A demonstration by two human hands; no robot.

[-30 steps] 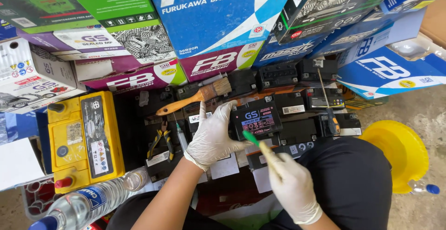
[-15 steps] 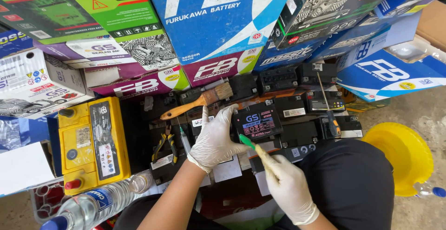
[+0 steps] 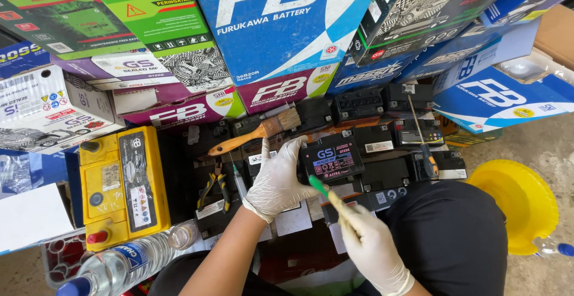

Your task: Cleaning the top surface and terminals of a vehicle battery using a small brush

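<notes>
Among stacked battery boxes, the left hand fingers clasp a small black battery; right hand fingers pinch a green-tipped stick.

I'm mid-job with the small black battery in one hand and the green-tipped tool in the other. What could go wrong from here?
1. The left hand holds the small black battery by one side only; it could tip or slip from the glove.
2. The green-tipped tool in the right hand works close to the left fingers; a slip might jab them.
3. The paintbrush lies loose nearby and could get knocked.
</notes>
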